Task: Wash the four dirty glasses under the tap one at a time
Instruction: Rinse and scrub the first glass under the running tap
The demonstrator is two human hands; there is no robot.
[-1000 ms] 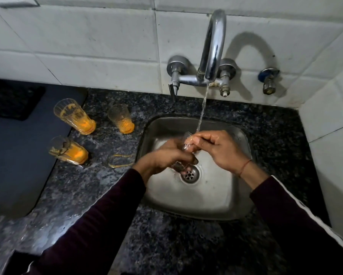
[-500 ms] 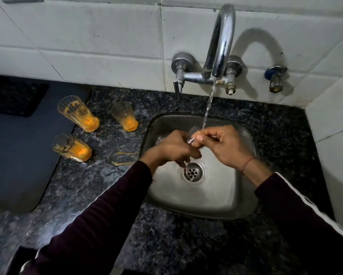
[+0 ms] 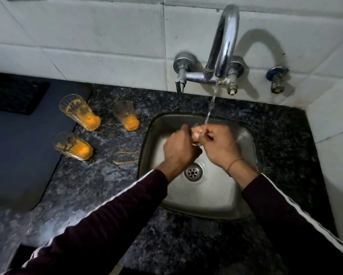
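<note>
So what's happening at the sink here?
A person is washing a glass under the running tap. Both hands hold it over the sink: the left hand grips it from one side, and the right hand works at it where the water lands. The glass is mostly hidden between them. Three dirty glasses with orange residue wait on the counter to the left, beside some orange smears.
</note>
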